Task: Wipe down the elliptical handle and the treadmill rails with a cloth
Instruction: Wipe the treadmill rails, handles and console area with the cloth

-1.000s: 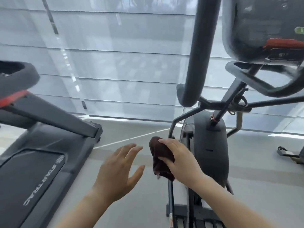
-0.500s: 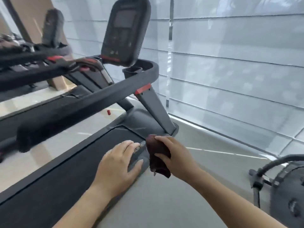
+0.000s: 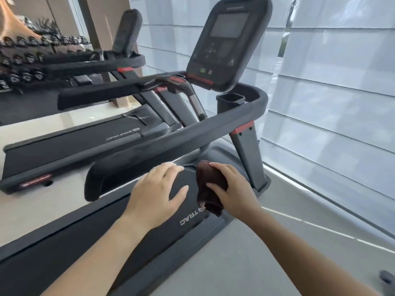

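Observation:
A black treadmill fills the middle of the head view, its padded near rail (image 3: 171,142) running from lower left up to the console (image 3: 224,43). The far rail (image 3: 102,92) lies behind it. My right hand (image 3: 233,189) is shut on a bunched dark maroon cloth (image 3: 208,184), held in the air just below the near rail's end. My left hand (image 3: 160,193) hovers beside it, fingers spread and holding nothing, over the treadmill deck (image 3: 188,221). The elliptical is out of view except a small dark part at the lower right edge (image 3: 386,276).
A second treadmill (image 3: 74,142) stands to the left. A rack of dumbbells (image 3: 27,58) lines the back left wall. White window blinds (image 3: 331,92) run along the right, with grey floor (image 3: 277,242) between them and the treadmill.
The view has swung left from the elliptical to the treadmill and come closer to it. Both hands keep their pose, the right still holding the cloth, now near the near rail's end.

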Demonstrator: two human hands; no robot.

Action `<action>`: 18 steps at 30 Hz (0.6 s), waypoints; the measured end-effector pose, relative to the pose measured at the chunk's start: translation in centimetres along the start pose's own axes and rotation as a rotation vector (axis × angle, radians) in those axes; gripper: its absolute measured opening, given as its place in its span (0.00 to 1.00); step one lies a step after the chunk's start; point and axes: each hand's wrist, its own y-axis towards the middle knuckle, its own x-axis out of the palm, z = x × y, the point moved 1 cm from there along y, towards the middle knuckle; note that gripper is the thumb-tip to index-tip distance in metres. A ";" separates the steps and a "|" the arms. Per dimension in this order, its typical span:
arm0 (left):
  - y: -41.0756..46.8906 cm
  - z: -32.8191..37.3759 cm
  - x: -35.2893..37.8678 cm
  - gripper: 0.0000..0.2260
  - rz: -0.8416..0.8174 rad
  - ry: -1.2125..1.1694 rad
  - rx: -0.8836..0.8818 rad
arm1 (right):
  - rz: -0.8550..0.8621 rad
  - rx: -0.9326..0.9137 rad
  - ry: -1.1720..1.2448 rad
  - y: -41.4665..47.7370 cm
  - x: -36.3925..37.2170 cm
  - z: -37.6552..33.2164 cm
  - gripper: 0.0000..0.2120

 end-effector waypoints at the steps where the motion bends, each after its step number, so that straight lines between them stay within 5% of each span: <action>1: 1.0 -0.6 0.1 0.20 0.004 0.001 -0.008 | 0.003 -0.006 0.002 1.4 0.1 0.3 0.21; 12: 12.5 -5.6 1.9 0.18 0.123 0.063 -0.132 | 0.165 -0.232 -0.084 17.1 -0.2 2.6 0.23; 18: 15.2 -8.9 5.8 0.15 0.049 0.172 -0.300 | -0.070 -0.337 -0.217 21.5 4.7 5.8 0.26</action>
